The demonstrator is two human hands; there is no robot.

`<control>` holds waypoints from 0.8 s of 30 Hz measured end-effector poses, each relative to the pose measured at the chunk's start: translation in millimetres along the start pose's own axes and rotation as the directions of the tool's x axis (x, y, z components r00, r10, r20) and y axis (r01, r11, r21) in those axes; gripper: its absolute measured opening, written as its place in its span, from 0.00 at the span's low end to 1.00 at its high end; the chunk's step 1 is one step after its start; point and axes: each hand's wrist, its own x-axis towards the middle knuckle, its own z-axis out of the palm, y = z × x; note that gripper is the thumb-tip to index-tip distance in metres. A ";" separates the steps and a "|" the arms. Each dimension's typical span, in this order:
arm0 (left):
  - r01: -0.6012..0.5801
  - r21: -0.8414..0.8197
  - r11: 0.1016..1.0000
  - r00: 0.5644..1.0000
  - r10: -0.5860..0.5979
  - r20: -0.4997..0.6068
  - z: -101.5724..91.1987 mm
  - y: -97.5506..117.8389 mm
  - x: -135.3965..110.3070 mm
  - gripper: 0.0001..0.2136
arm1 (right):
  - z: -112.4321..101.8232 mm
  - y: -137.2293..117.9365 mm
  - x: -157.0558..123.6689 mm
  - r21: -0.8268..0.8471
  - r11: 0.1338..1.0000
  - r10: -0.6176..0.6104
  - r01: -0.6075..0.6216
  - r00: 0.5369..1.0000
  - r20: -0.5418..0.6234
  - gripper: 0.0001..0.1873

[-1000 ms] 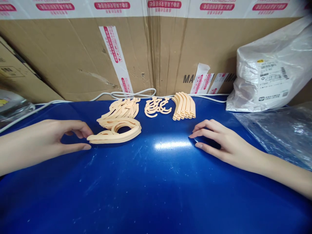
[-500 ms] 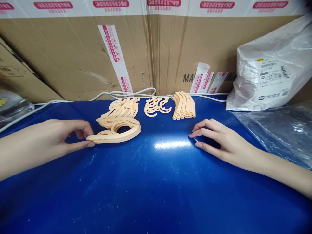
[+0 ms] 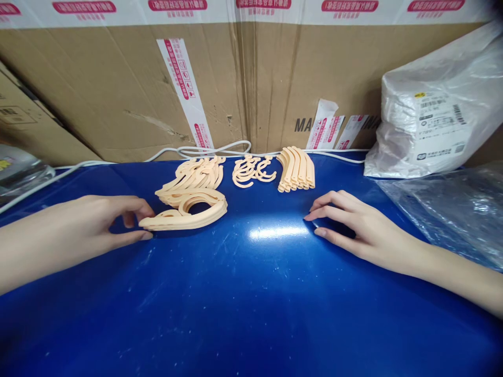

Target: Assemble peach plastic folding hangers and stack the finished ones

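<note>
A stack of cream-coloured plastic hanger pieces (image 3: pixel 196 222), flat and curved with a round opening, lies on the blue table (image 3: pixel 251 303) left of centre. My left hand (image 3: pixel 106 225) is at the left tip of this stack. Its thumb lies just in front of the tip and its bent fingers are behind it, thumb and fingers apart. My right hand (image 3: pixel 353 228) rests over the table at the right, fingers spread and holding nothing. Behind the stack lie more curved cream pieces (image 3: pixel 202 175), several small hooks (image 3: pixel 247 170) and a row of curved arms (image 3: pixel 296 170).
Large cardboard boxes (image 3: pixel 129 78) stand along the back edge, with a white cable (image 3: pixel 165 152) in front. A wrapped white parcel (image 3: pixel 416 120) sits at the back right, beside a sheet of clear plastic (image 3: pixel 451 209). Another clear-wrapped item (image 3: pixel 23 173) is at the far left.
My left thumb has come slightly away from the tip of the stack and its grip has loosened. The right hand and the pieces stay where they were.
</note>
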 end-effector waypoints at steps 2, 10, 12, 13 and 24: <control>0.006 -0.010 1.000 0.999 -0.006 0.036 -1.0 3.5 1.0 0.26 | 0.3 0.6 -0.2 -0.002 1.000 -0.002 0.002 1.000 -0.002 0.13; 0.025 -0.015 1.000 0.997 -0.024 0.074 -0.7 6.1 2.0 0.27 | 1.0 1.0 -0.2 -0.011 1.000 -0.006 0.006 1.000 -0.003 0.12; 0.034 -0.026 0.999 0.997 -0.032 0.064 -0.7 6.2 1.0 0.27 | 0.9 0.9 -0.6 -0.014 1.000 -0.008 0.008 1.000 0.000 0.12; 0.039 -0.030 0.999 0.998 -0.038 0.056 -0.8 6.4 0.6 0.27 | 0.9 0.9 -0.7 -0.014 1.000 -0.009 0.009 1.000 0.002 0.12; -0.019 -0.028 0.999 1.000 0.019 0.006 3.0 -2.2 0.5 0.26 | 0.3 0.8 -0.8 -0.012 1.000 -0.004 0.004 1.000 0.005 0.12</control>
